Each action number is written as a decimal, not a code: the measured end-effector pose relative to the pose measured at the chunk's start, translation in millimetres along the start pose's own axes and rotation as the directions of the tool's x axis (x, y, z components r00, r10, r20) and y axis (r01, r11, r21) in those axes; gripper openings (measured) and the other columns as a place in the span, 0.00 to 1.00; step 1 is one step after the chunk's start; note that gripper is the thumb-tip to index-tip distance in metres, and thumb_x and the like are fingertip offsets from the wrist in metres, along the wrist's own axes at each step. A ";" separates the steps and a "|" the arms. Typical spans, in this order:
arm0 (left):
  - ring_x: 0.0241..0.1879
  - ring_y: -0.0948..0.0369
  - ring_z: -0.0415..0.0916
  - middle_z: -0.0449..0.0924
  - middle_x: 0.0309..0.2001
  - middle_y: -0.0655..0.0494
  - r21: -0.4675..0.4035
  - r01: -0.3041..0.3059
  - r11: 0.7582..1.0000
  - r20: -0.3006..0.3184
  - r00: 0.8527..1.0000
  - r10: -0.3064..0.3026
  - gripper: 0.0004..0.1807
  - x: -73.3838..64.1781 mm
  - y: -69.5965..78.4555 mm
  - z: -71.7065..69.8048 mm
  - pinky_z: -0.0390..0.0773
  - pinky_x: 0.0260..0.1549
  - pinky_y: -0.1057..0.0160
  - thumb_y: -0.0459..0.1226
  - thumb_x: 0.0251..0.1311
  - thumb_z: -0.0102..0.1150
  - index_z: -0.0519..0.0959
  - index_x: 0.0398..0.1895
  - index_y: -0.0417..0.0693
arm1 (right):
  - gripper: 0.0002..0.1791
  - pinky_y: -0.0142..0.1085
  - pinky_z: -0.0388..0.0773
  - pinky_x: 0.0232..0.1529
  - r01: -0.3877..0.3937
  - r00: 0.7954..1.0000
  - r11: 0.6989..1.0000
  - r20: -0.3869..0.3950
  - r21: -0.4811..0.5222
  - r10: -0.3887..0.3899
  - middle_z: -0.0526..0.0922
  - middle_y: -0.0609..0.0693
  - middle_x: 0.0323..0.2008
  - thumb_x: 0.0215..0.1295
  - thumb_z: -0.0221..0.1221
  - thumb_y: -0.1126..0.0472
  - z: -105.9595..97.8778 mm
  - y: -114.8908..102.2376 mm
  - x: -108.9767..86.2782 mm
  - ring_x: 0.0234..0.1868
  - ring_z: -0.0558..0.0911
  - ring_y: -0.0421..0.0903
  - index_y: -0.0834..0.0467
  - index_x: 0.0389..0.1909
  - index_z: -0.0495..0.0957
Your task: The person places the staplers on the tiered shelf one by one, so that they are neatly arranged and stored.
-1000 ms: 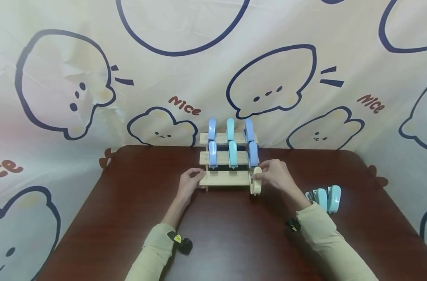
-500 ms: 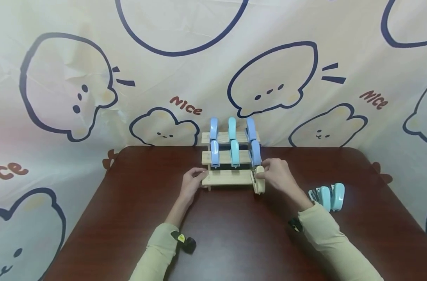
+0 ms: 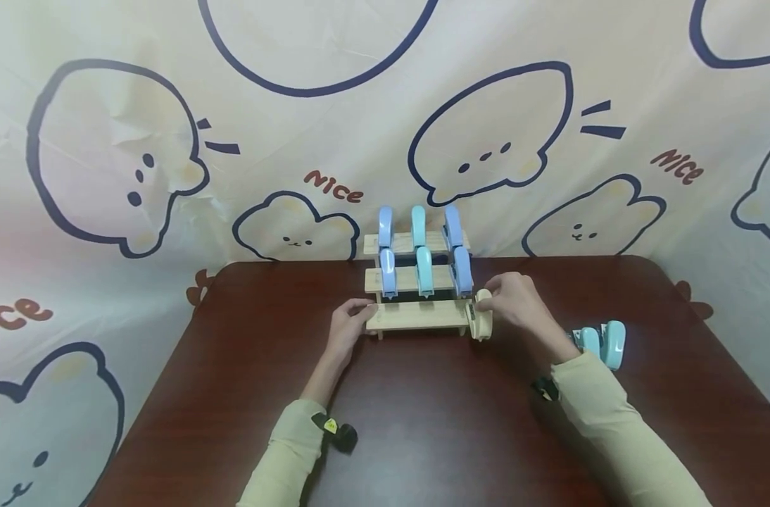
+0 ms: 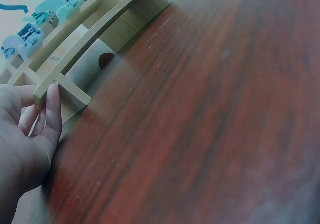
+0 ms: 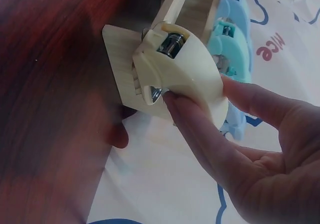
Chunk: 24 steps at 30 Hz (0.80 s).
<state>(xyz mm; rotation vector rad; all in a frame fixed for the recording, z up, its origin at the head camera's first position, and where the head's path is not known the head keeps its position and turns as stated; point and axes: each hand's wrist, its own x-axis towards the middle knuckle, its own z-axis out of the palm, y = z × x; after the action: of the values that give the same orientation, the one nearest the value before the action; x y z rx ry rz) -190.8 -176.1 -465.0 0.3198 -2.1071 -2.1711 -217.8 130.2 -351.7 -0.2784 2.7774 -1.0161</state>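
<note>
A three-tier wooden rack stands at the back of the table. My left hand pinches the left end of its lowest board, thumb and fingers around the edge in the left wrist view. My right hand holds a cream stapler at the right end of that board. The right wrist view shows thumb and fingertips on either side of the stapler's rounded back, its metal parts facing away from the palm. Blue staplers and teal staplers stand on the upper two tiers.
Teal staplers lie on the brown table to the right, partly behind the right forearm. A printed cloth hangs close behind the rack. Both wrists carry small black cameras.
My right hand has moved the cream stapler to the right, from over the lowest board to its right end. The left hand stays on the rack. The view has shifted slightly.
</note>
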 end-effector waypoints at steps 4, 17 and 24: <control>0.33 0.60 0.80 0.81 0.48 0.41 -0.004 -0.003 1.000 0.010 1.000 0.003 0.14 0.3 -2.7 1.3 0.86 0.29 0.64 0.35 0.69 0.65 0.82 0.50 0.32 | 0.22 0.43 0.80 0.39 -0.010 1.000 1.000 -0.010 0.002 0.010 0.86 0.65 0.42 0.61 0.70 0.62 1.1 1.6 6.5 0.38 0.80 0.55 0.74 0.50 0.83; 0.32 0.60 0.81 0.81 0.49 0.40 -0.007 -0.007 1.000 0.008 1.000 0.007 0.15 0.9 -0.1 0.5 0.86 0.29 0.65 0.35 0.68 0.65 0.81 0.51 0.32 | 0.25 0.46 0.87 0.47 -0.005 1.000 0.990 0.022 0.139 0.002 0.85 0.69 0.49 0.68 0.67 0.62 2.0 14.6 16.1 0.41 0.89 0.55 0.74 0.59 0.77; 0.31 0.61 0.80 0.81 0.48 0.40 -0.022 -0.021 1.000 0.008 1.000 0.021 0.15 0.0 -1.9 -0.5 0.87 0.28 0.65 0.34 0.68 0.65 0.81 0.51 0.30 | 0.24 0.49 0.87 0.51 -0.012 0.999 0.977 0.048 0.215 0.002 0.84 0.70 0.51 0.72 0.63 0.63 4.2 18.7 15.4 0.43 0.90 0.57 0.75 0.62 0.75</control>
<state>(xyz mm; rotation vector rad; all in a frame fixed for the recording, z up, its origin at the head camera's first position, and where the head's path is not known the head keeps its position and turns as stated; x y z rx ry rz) -190.5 -176.5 -466.9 0.2865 -2.0800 -2.1860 -234.0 138.1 -368.4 -0.2586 2.5953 -1.2787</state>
